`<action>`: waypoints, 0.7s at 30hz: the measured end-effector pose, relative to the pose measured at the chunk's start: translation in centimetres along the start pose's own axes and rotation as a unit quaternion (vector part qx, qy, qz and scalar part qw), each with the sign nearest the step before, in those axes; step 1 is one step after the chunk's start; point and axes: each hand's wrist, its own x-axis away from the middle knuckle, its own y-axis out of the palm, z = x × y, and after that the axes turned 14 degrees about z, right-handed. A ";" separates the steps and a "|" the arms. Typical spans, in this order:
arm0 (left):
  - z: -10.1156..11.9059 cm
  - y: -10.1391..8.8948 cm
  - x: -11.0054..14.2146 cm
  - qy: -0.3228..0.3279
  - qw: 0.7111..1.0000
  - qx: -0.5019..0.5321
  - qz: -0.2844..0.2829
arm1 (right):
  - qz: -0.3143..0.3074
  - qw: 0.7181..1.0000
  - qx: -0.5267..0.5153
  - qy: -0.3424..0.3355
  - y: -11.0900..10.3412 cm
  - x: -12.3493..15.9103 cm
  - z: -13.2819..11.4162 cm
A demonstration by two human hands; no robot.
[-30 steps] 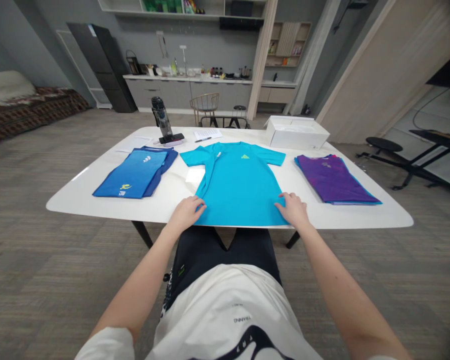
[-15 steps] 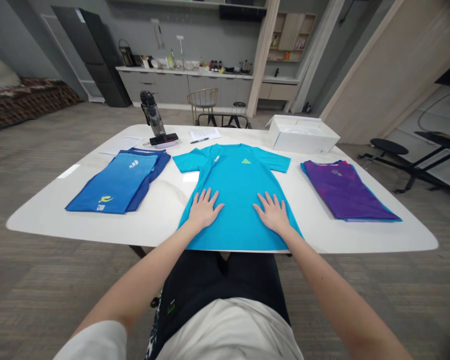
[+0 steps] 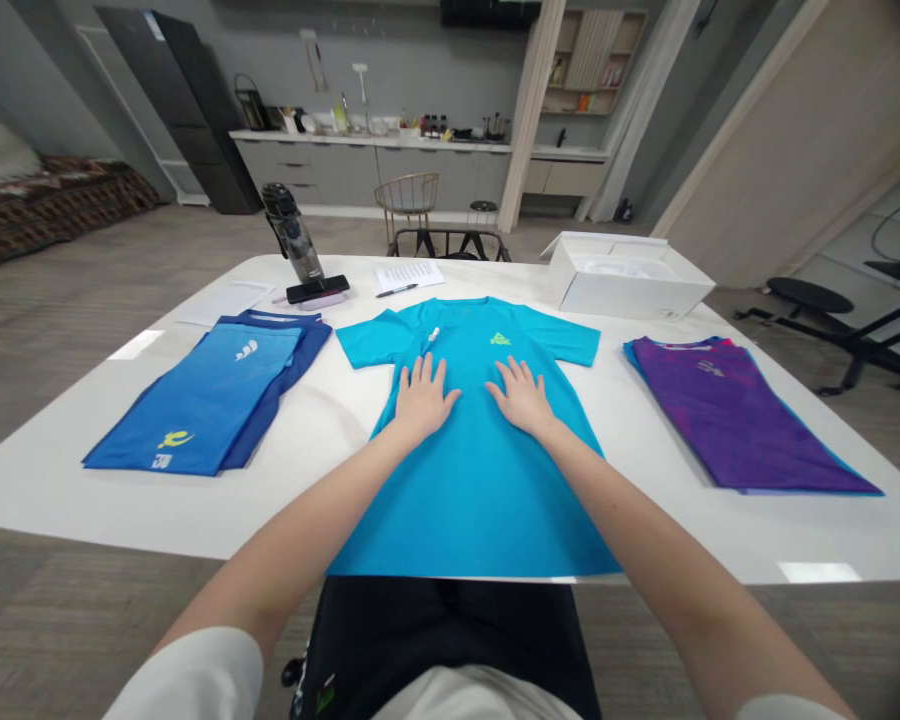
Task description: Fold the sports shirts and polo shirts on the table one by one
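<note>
Head view: turquoise shirt [image 3: 472, 500] lies spread flat, front up, on the white table [image 3: 37, 500], neckline toward the far side, sleeves out to both sides, bottom hem at the near edge. Left hand [image 3: 424, 402] flat on the shirt's chest area, palm down, fingers extended and spread, thumb out toward the middle. Right hand [image 3: 523, 400] same pose on the other side, just below the green logo [image 3: 500, 340]. Hands apart from each other, shirt fabric between them, neither one gripping. Folded blue shirts [image 3: 202, 390] on the table, left of the turquoise one; folded purple shirt [image 3: 742, 420] on the right, over a blue layer. Behind: upright black device with clear body [image 3: 298, 245], printed sheet [image 3: 411, 273] with a pen [image 3: 397, 291] at its near edge, open white box [image 3: 630, 285] far right. Another pale sheet [image 3: 221, 300] behind the blue stack. Small prints on the garments too blurry to read.
</note>
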 end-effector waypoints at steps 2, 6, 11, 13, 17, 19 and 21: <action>-0.2 1.0 -2.6 -0.021 1.000 0.001 -0.003 | -0.007 1.000 -0.009 0.005 0.9 -2.5 -0.6; -2.4 2.5 -6.8 -0.064 0.998 0.022 0.003 | -0.002 1.000 0.000 0.007 2.2 -5.2 -1.1; -8.3 3.9 -11.1 -0.181 0.982 0.050 -0.013 | 0.064 0.996 0.014 0.055 2.6 -7.8 1.0; -10.5 4.8 -12.4 -0.227 0.972 0.054 -0.043 | 0.081 0.991 0.007 0.107 2.6 -9.5 2.6; -12.9 6.6 -13.8 -0.243 0.966 0.039 -0.075 | 0.041 0.973 -0.023 0.227 2.9 -13.0 6.0; -13.5 7.2 -14.1 -0.234 0.969 0.028 -0.069 | 0.015 0.970 -0.028 0.242 3.1 -14.2 7.2; -14.2 7.4 -14.3 -0.224 0.972 0.019 -0.069 | -0.006 0.971 -0.026 0.237 3.2 -14.9 8.2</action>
